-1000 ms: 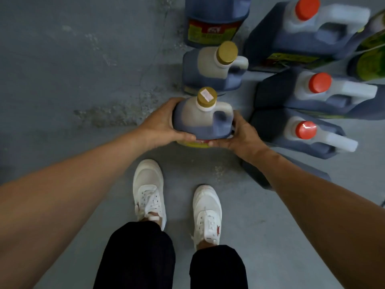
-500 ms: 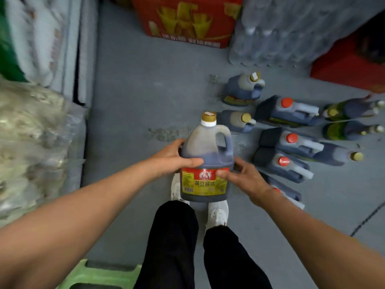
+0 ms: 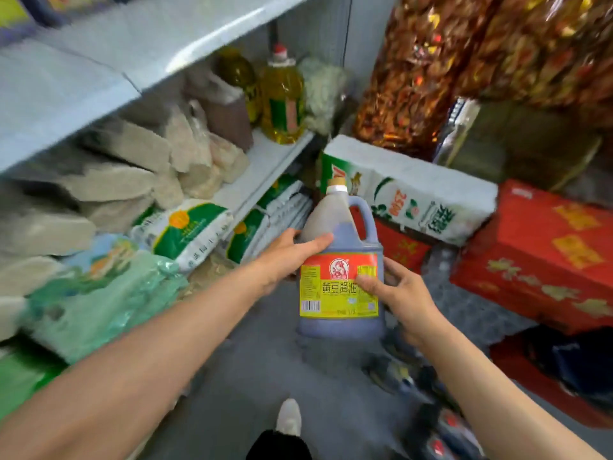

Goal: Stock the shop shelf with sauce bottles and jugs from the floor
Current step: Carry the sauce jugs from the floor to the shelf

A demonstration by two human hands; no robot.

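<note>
Over the aisle floor, head view: sauce jug [image 3: 340,260] held upright between left hand [image 3: 288,257] and right hand [image 3: 394,293], side-squeeze grip only (handle unused), could slip or clip the shelf [image 3: 265,161] edge.

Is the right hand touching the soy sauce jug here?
Touching. The head view shows the right hand with its thumb pressed on the soy sauce jug label.
</note>
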